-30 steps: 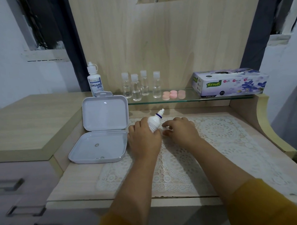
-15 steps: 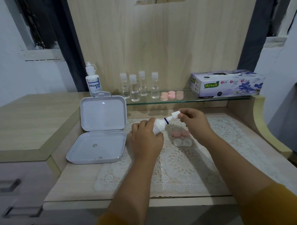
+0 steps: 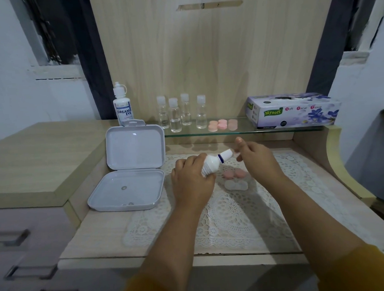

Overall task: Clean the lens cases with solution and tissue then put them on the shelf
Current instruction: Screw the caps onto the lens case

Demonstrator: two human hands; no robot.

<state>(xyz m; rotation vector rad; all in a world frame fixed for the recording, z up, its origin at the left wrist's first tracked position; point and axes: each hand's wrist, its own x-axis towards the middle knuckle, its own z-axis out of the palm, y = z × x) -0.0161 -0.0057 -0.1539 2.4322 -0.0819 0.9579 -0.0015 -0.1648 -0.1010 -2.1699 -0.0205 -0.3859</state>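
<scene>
Gripping the small white plastic solution bottle [image 3: 211, 165] in my left hand [image 3: 191, 181], I tilt its capped nozzle to the right, toward my right hand [image 3: 258, 159]. That hand hovers just beside the cap, its fingers loosely curled; whether they pinch anything I cannot tell. Below them, on the white lace mat [image 3: 233, 220], lie a pink round lens case [image 3: 233, 174] and a clear one [image 3: 236, 185], side by side. More pink cases [image 3: 222, 125] sit on the glass shelf [image 3: 273, 130] beside the floral tissue box [image 3: 294, 110].
</scene>
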